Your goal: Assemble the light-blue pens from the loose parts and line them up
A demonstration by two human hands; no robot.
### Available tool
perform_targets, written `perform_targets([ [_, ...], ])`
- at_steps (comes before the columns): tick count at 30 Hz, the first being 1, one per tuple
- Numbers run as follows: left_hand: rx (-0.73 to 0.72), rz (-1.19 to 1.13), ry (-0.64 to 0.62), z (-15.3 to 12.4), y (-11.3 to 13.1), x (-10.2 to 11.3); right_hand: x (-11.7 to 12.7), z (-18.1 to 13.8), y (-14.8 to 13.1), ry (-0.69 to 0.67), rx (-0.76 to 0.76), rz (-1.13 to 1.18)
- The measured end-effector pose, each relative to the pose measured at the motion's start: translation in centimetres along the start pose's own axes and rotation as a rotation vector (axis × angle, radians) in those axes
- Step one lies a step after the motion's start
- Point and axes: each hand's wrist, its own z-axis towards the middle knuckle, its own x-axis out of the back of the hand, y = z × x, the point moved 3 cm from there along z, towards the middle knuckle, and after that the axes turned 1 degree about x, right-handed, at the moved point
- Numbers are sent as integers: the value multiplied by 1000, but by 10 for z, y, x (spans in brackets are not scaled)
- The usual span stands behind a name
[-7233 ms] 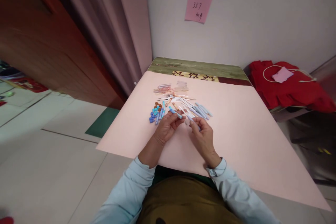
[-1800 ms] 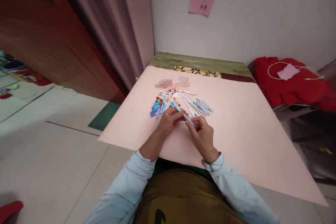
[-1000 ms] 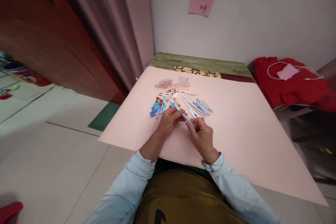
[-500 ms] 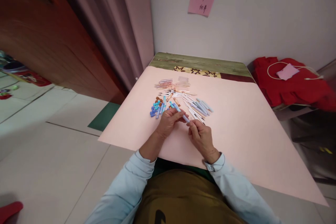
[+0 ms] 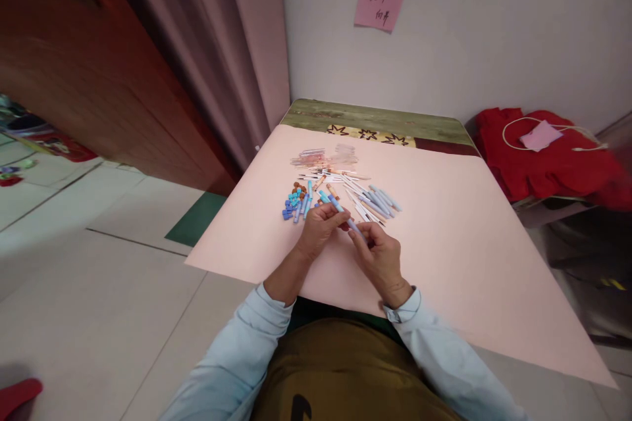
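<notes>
A slim lavender-blue pen [image 5: 337, 204] with a darker blue upper end slants between my two hands above the front middle of the paper. My left hand [image 5: 318, 230] is closed, pinching the pen near its middle. At the pen's lower end the fingers of my right hand [image 5: 381, 255] are closed round it. Just beyond my left hand lie blue and turquoise pen barrels [image 5: 303, 202] and a cluster of small brown, turquoise and blue caps [image 5: 291, 200]. Past my right hand are several pale blue-grey barrels [image 5: 382, 200] and thin white, dark-tipped sticks [image 5: 363, 212].
Pink paper [image 5: 444, 243] covers most of the table, overhanging its front. Clear and pinkish small parts [image 5: 323, 158] lie farther back. A red cloth [image 5: 548, 158] with a white cord is at right, a wooden door [image 5: 123, 79] and curtain [image 5: 237, 39] at left.
The pen has shifted slightly down and right in my hands, and its darker blue end now shows above my left fingers. My right fingers have changed their hold.
</notes>
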Motion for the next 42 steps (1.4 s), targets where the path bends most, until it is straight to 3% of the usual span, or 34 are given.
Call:
perform_targets([
  [9, -21, 52, -11, 1, -1, 1, -1, 0, 2, -65, -19, -6],
  [18, -78, 96, 10, -5, 7, -10, 1, 1, -3, -1, 1, -4],
  [21, -154, 107, 198, -11, 16, -1, 3, 1, -2, 38, -12, 25],
  [24, -288, 187, 528, -22, 32, 31, 4, 1, 0, 70, -28, 38],
  [27, -361, 392, 662, -36, 47, 67, 3, 1, -1, 56, -14, 43],
  [31, -352, 783, 666, -51, 53, 93, 1, 0, -2, 43, 25, 36],
  [36, -357, 1122, 554, -53, 45, 94, 1, 0, -2, 43, 6, 25],
  [42, -326, 1267, 455, -50, 43, 95, 1, 0, 0, 34, -5, 35],
])
